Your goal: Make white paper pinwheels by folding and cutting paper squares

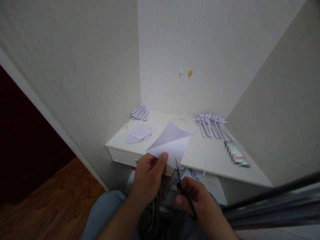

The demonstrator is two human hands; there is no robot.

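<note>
White desk [200,155]: left hand [150,168] pinches diagonally creased paper [171,142], right hand [196,196] holds scissors [184,192]; sheets [137,132] and tubes [139,113] lie beyond.

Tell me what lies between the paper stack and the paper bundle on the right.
In the head view, a creased sheet in the left hand, and a thin white strip partly behind it.

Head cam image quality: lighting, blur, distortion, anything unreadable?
Head view: dim, light falling off towards the corners; diagonally creased white paper sheet greyer above the crease, brighter below; black-handled metal scissors outlined clearly; slanted black bar at lower right looks soft; multicoloured pixelated patch hides what lies on the right of the flat white desktop; wide-angle stretch likely towards the edges.
</note>
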